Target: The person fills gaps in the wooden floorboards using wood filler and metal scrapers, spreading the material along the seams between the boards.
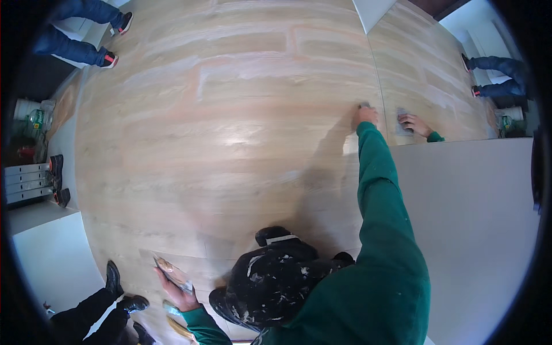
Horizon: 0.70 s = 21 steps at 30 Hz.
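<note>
My right hand (366, 117) reaches out with closed fingers on a small grey scraper (363, 106), low on the pale wood-look floor (241, 138) beside a mirrored panel (417, 86), where the hand and tool reappear. Pinkish and whitish streaks run across the floor. At lower left, my left hand (181, 294) grips a flat metal trowel (171, 270) with tan paste on it. My knees and paint-spattered dark trousers (270, 282) are below me.
Another person's jean-clad legs (83, 49) show at upper left, someone's black-trousered legs (103, 313) at lower left. Along the left stand buckets and bottles (35, 121), a folded ladder (26, 183), shoes (57, 172) and a white step (52, 253). A white panel (466, 218) fills the right.
</note>
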Each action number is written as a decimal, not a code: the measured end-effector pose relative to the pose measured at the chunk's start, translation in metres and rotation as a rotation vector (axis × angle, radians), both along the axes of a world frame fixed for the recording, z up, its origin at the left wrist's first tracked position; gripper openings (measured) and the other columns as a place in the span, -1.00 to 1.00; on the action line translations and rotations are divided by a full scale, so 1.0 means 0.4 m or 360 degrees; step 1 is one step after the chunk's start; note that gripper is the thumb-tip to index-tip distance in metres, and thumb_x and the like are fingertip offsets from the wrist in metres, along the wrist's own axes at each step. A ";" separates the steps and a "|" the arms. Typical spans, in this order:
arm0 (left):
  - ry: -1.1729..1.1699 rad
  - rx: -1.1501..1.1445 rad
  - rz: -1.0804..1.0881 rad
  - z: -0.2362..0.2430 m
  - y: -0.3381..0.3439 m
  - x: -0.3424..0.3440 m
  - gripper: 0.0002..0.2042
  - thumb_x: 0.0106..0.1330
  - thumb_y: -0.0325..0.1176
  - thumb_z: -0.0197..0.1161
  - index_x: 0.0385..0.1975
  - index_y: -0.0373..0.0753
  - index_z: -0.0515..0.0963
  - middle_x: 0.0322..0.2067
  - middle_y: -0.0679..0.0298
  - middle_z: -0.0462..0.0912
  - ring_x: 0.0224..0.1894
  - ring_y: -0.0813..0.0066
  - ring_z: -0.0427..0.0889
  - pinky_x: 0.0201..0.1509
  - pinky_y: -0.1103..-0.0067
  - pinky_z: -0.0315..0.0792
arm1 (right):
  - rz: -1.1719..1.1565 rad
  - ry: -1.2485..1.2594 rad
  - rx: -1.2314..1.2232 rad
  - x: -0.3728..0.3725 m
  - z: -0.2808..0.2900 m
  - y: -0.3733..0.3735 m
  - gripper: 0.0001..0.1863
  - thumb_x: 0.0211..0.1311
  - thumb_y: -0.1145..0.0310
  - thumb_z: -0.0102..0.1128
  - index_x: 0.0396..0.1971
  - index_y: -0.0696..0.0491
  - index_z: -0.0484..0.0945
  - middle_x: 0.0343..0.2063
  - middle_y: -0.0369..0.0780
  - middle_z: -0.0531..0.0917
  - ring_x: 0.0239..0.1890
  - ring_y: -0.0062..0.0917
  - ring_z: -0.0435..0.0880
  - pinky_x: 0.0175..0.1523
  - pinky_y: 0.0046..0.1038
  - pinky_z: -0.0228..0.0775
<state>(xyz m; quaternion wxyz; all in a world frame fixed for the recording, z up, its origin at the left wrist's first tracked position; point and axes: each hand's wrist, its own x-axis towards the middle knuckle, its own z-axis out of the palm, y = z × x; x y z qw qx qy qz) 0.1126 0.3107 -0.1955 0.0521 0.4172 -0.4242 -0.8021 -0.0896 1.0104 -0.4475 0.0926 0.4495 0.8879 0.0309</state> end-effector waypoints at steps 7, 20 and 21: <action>0.0018 0.0152 0.0080 -0.086 -0.048 0.047 -0.68 0.43 -0.07 0.07 -0.01 -0.11 0.53 -0.24 0.39 0.69 -0.33 0.63 0.67 -0.32 0.68 0.58 | 0.0294 -0.0024 -0.0081 -0.098 0.050 -0.308 -0.64 0.22 0.25 0.11 -0.04 0.10 0.54 0.04 -0.09 0.43 0.07 -0.24 0.44 0.08 -0.16 0.43; -0.0093 0.0252 0.0299 -0.086 -0.072 0.070 -0.66 0.43 -0.03 0.07 0.01 -0.11 0.52 -0.18 0.42 0.65 -0.21 0.59 0.62 -0.12 0.64 0.52 | 0.0861 0.0351 -0.0429 -0.390 -0.067 -0.931 -0.65 0.28 0.20 -0.04 -0.16 0.11 0.61 -0.02 -0.07 0.48 -0.03 -0.18 0.50 0.03 -0.15 0.42; -0.0070 0.0273 0.0287 -0.102 -0.087 0.081 -0.64 0.42 -0.02 0.07 0.02 -0.11 0.51 -0.18 0.43 0.65 -0.19 0.59 0.61 -0.13 0.64 0.52 | 0.0893 0.0369 -0.0407 -0.404 -0.072 -0.969 -0.64 0.29 0.19 -0.05 -0.16 0.11 0.61 -0.02 -0.07 0.47 -0.03 -0.17 0.49 0.02 -0.13 0.42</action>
